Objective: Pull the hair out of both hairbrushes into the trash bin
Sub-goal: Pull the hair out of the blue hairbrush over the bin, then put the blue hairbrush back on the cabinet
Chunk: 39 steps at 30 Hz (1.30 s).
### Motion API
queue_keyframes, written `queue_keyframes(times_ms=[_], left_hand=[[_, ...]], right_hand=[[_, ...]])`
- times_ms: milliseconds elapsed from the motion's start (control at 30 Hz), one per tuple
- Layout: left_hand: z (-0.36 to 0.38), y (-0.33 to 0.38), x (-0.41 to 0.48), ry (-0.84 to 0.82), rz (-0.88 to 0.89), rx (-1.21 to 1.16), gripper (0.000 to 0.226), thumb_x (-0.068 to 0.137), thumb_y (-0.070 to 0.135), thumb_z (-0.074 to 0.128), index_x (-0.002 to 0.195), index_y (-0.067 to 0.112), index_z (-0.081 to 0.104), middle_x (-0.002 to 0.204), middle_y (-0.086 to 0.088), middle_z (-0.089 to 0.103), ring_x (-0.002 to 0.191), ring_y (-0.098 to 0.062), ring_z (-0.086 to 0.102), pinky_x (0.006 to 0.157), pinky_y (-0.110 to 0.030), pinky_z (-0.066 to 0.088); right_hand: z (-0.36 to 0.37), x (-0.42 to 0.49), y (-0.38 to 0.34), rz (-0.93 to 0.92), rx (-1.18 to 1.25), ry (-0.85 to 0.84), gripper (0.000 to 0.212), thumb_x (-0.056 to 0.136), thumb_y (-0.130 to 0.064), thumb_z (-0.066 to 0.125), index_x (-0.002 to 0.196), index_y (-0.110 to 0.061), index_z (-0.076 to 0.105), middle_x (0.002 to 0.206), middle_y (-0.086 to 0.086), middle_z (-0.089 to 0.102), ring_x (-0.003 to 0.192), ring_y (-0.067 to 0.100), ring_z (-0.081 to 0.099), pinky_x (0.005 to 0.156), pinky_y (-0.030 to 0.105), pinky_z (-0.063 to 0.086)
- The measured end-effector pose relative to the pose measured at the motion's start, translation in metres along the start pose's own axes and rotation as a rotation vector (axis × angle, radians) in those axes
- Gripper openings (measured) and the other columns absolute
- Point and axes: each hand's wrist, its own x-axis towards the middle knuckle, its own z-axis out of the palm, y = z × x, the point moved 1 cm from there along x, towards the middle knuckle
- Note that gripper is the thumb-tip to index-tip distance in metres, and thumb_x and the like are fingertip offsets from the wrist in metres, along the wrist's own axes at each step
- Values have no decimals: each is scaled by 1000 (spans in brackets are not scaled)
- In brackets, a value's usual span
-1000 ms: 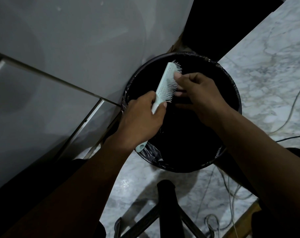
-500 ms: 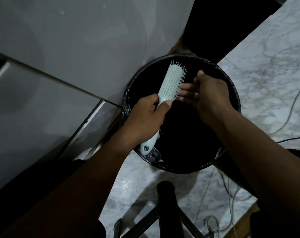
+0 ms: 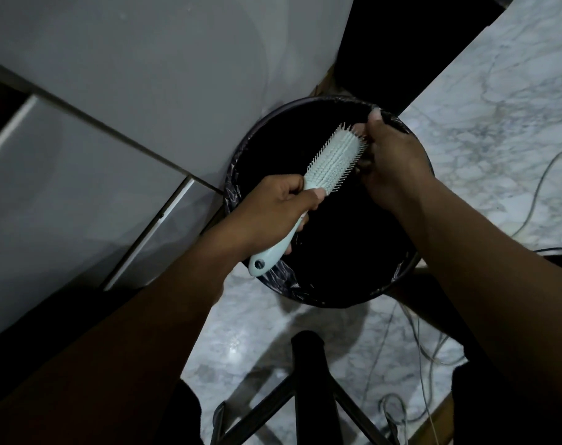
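Note:
A pale mint hairbrush (image 3: 332,162) hangs over the round black trash bin (image 3: 257,136), bristles facing up and toward me. My left hand (image 3: 273,207) grips its handle, whose end sticks out below the fist. My right hand (image 3: 392,155) is at the far right edge of the brush head, its fingers curled in against the bristles. Whether hair is between those fingers cannot be made out. The bin is lined with a black plastic bag, and its inside is too dark to see into. Only one brush is in view.
A grey cabinet (image 3: 128,107) with panel seams stands against the bin on the left. The floor is white marble (image 3: 498,107). Thin cables (image 3: 411,364) trail across it at the right. A black stand (image 3: 308,380) with metal legs rises below the bin.
My left hand has tilted the brush so the head points further right and the bristles face up. My right hand has shifted right and away along the brush head.

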Motion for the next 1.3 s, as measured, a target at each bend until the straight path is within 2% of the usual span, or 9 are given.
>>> queue_keyframes(times_ms=[133,233,333,500,733,833,967,1133,1300], left_hand=[[1,-2,-11,130,-19,-25,28,102,29,62,82,9,62,61,-3,54,43,-13,52,38,-24,47],[1,2,-25,221,-26,-21,30,99,30,66,80,8,64,62,-3,55,41,-15,56,39,-24,49],[-2,20,-42,318,-24,41,33,96,33,70,76,7,63,56,-3,59,33,-16,60,35,-20,44],[-12,73,-85,509,53,136,30,89,31,74,75,13,56,66,-12,68,46,-27,72,45,-29,54],[-22,176,-191,733,303,188,46,78,41,75,73,-4,66,74,-21,74,60,-31,73,68,-47,63],[-25,216,-247,817,379,235,44,83,40,71,79,-4,74,75,-15,77,67,-27,73,70,-40,61],[-33,249,-317,934,459,278,39,82,36,66,74,-1,74,70,-9,75,67,-24,71,64,-37,56],[-66,268,-391,1129,500,299,40,86,34,66,59,10,47,51,0,45,47,-15,45,46,-24,30],[-117,264,-449,1314,423,325,35,82,42,63,78,7,62,72,-3,62,58,-14,54,47,-24,30]], right_hand=[[-9,-7,4,-63,-332,78,15,97,-25,63,95,-11,60,82,6,65,73,20,67,66,34,53],[-3,-25,3,-119,-677,-80,41,87,-11,74,121,-14,51,96,5,63,83,18,64,79,34,56],[9,-50,-17,-197,-994,-190,33,85,-19,75,116,-12,66,109,11,71,98,26,67,94,38,55],[22,-106,-89,-410,-1251,-307,29,91,-24,67,108,0,71,114,13,70,104,31,65,87,37,53],[36,-229,-203,-705,-1361,-324,32,89,-37,71,115,-19,68,114,-1,60,104,19,58,89,28,44],[36,-290,-239,-854,-1330,-286,35,89,-39,70,119,-20,68,118,-2,61,99,18,61,85,29,49],[46,-359,-273,-1008,-1330,-232,32,89,-40,69,114,-21,69,123,0,65,107,22,62,95,35,51],[72,-439,-294,-1138,-1334,-250,27,88,-35,69,111,-21,70,119,0,66,107,21,62,92,35,51],[119,-496,-303,-1200,-1328,-335,32,89,-39,69,116,-23,66,117,-2,64,106,20,61,98,37,49]])
